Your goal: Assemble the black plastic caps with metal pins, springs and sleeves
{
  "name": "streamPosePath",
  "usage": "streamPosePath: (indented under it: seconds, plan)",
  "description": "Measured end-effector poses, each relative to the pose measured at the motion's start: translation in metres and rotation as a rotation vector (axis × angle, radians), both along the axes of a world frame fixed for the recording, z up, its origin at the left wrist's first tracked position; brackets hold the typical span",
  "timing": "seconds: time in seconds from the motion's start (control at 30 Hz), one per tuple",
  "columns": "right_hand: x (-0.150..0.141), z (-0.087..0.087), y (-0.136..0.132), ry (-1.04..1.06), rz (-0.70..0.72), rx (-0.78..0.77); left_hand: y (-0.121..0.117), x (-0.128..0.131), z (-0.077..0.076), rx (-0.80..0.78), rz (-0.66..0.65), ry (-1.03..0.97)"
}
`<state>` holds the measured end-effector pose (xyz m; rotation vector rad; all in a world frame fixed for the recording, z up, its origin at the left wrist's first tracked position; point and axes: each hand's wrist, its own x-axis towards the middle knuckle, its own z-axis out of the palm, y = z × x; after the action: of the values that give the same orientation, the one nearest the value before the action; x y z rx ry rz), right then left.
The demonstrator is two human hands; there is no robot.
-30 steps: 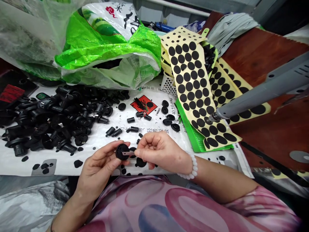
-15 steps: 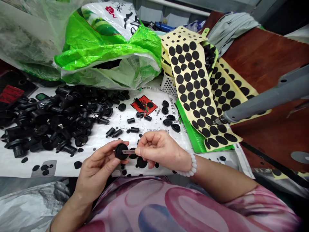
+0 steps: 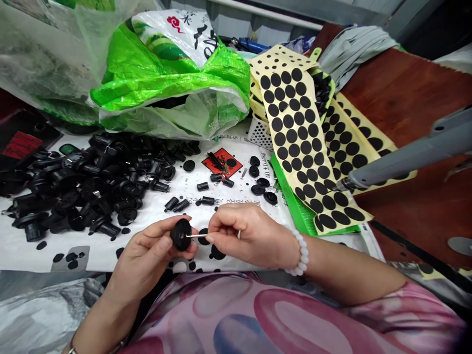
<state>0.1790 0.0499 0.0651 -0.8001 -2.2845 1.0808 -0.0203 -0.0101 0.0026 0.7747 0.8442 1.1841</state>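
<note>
The left hand (image 3: 147,255) holds a black disc (image 3: 181,235) upright above the near edge of the white-covered worktop (image 3: 22,255), thumb on one side and fingers around the other. The right hand (image 3: 239,241), just to the right of the disc, pinches a thin metal strip (image 3: 197,236) between thumb and forefinger. The strip is seen edge-on, and its free end appears to meet the disc's face near the middle. A bracelet (image 3: 302,253) of pale beads circles the right wrist.

Left of the disc and beyond it spreads a heap of black parts (image 3: 73,191). Straight beyond the disc lie several short black cylinders (image 3: 202,186), with a red printed diamond (image 3: 236,163) farther off. Loose black caps (image 3: 271,197) lie beyond the disc and to its right.

Well beyond the disc slumps a green and white bag (image 3: 165,88). Far to the disc's right, a sticker sheet (image 3: 286,121) with black dots leans across a green tray (image 3: 293,209). Above its lower part is the tip of a grey tool (image 3: 398,152); whether they touch, I cannot tell.
</note>
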Motion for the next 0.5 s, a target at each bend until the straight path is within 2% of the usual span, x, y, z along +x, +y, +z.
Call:
streamPosePath:
  seconds: [0.07, 0.3, 0.4, 0.5]
  plan:
    - [0.001, 0.003, 0.002, -0.041, 0.055, 0.195, -0.001, 0.0, -0.001, -0.034, -0.008, -0.01]
    - [0.0, 0.012, -0.003, -0.356, 0.202, 0.685, -0.006, -0.007, -0.006, -0.104, -0.026, 0.141]
    - [-0.004, 0.014, -0.008, -0.359, 0.193, 0.845, -0.006, -0.009, -0.005, -0.153, -0.063, 0.165]
    - [-0.005, 0.012, -0.012, -0.292, 0.22, 0.93, -0.005, -0.009, -0.004, -0.166, -0.091, 0.169]
